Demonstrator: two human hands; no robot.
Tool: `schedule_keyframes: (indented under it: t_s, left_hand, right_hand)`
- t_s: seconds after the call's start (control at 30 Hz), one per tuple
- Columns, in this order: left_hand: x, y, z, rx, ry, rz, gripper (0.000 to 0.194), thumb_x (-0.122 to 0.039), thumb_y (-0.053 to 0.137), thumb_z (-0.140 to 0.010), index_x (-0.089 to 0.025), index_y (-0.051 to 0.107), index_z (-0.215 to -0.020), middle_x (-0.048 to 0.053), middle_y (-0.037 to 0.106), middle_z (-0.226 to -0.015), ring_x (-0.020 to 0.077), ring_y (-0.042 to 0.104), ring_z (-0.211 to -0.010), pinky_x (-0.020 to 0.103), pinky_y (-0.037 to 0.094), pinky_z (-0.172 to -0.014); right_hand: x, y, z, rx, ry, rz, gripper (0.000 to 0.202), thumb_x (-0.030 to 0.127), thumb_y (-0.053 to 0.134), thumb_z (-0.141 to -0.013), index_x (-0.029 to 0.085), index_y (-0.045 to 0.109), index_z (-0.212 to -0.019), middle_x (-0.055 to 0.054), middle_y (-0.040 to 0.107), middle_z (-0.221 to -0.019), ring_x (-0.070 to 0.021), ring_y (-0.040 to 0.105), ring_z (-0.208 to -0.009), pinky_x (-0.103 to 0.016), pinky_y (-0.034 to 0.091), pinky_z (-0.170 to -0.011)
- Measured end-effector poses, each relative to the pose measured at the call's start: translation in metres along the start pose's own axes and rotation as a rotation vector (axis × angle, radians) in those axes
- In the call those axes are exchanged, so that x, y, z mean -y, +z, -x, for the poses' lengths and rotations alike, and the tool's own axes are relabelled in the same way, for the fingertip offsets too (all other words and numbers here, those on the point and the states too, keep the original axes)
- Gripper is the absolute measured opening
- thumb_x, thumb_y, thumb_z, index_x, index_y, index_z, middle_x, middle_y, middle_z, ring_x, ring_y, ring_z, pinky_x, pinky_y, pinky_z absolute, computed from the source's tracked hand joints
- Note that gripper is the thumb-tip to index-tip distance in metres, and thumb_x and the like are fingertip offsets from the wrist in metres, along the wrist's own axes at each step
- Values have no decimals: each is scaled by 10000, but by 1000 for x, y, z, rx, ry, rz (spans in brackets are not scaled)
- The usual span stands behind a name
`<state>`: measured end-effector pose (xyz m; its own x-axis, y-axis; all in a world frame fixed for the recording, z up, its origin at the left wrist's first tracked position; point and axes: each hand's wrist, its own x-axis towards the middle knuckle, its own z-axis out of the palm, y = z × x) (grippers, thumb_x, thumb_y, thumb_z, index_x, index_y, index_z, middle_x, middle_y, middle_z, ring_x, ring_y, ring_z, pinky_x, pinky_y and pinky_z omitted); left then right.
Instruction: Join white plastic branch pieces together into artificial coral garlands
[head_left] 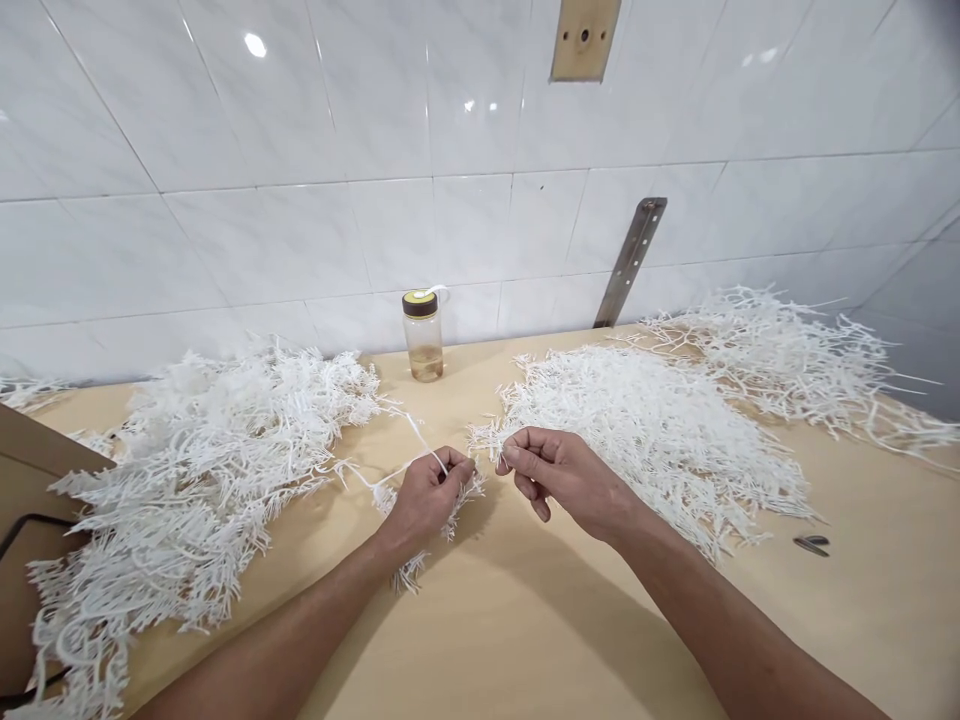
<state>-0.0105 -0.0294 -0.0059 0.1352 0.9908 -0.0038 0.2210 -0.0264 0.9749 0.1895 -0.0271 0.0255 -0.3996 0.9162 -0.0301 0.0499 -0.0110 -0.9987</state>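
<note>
My left hand is closed in a pinch on a white artificial branch, whose thin stems reach toward the left pile and whose feathery sprigs hang below the fingers. Just to its right, my right hand has thumb and forefinger pressed together, with its other fingers curled. Whatever lies between those fingertips is too small to make out. A heap of white sprigs lies behind the right hand. On the left spreads a larger pile of white artificial branches.
A clear bottle with a dark and yellow lid stands near the tiled wall. Bare white stems are heaped at the back right. Small thread snips lie on the table. A cardboard box sits at the left edge.
</note>
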Motion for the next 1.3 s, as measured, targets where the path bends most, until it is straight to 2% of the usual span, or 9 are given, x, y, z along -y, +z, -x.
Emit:
schedule_keyframes:
  t_s: [0.17, 0.23, 0.4, 0.47, 0.6, 0.73, 0.9, 1.03, 1.3]
  left_hand:
    - [2, -1, 0, -6, -6, 38, 337, -480, 612, -829, -174, 562, -699, -52, 437, -579, 92, 360, -533, 218, 292, -513]
    - [1, -1, 0, -6, -14, 68, 338, -485, 621, -826, -173, 564, -709, -47, 451, -587, 92, 371, -535, 217, 296, -513]
    - [-1, -1, 1, -16, -32, 135, 358, -500, 643, -809, -164, 575, -705, -49, 439, -578, 80, 344, -526, 218, 273, -517]
    - [-1, -1, 1, -25, -32, 147, 359, -501, 654, -795, -156, 598, -712, -41, 460, -583, 83, 364, -537, 221, 281, -530]
    - [-2, 0, 1, -54, -62, 182, 348, -486, 672, -775, -143, 634, -732, -27, 488, -589, 90, 392, -547, 226, 295, -538]
    - [-2, 0, 0, -57, -73, 208, 350, -484, 684, -762, -151, 600, -699, -32, 474, -591, 85, 385, -541, 223, 289, -525]
    - [1, -1, -2, -39, -96, 245, 349, -467, 714, -741, -153, 579, -670, -38, 469, -581, 81, 384, -537, 217, 290, -515]
    - [1, -1, -2, -17, -101, 242, 353, -476, 720, -734, -147, 606, -677, -30, 499, -577, 82, 398, -534, 218, 297, -515]
    - [-2, 1, 0, -37, -85, 215, 349, -474, 690, -740, -158, 571, -656, -39, 478, -567, 82, 383, -528, 222, 295, -518]
  right_hand:
    - [1, -2, 0, -35, -54, 1, 275, 460, 650, -859, 188, 606, -847, 42, 524, -580, -97, 463, -467, -233, 418, -422]
    - [1, -6, 0, -110, -72, 94, 252, 445, 633, -865, 196, 594, -861, 37, 537, -600, -103, 476, -456, -246, 423, -425]
    - [0, -20, -2, -660, -292, 676, 120, 302, 583, -859, 187, 614, -880, -73, 655, -944, -140, 586, -598, -297, 468, -546]
    - [0, -21, -2, -721, -368, 796, 125, 260, 561, -865, 183, 634, -931, -83, 659, -972, -152, 608, -643, -311, 480, -608]
    - [-5, -3, -1, -468, -369, 760, 119, 255, 562, -895, 205, 666, -922, -36, 685, -845, -145, 618, -634, -286, 490, -614]
    - [-14, 18, 0, -273, -391, 739, 107, 241, 568, -909, 211, 666, -940, -48, 690, -978, -125, 612, -641, -273, 498, -611]
    - [-24, 25, -3, -200, -448, 787, 126, 170, 566, -910, 210, 661, -983, -58, 664, -1002, -123, 595, -660, -298, 498, -688]
    - [-27, 28, -5, -168, -476, 792, 133, 117, 545, -903, 206, 643, -912, -49, 645, -952, -142, 611, -738, -289, 480, -689]
    - [-23, 28, -4, -124, -386, 791, 141, 109, 515, -912, 192, 561, -807, -14, 581, -822, -137, 542, -712, -277, 421, -655]
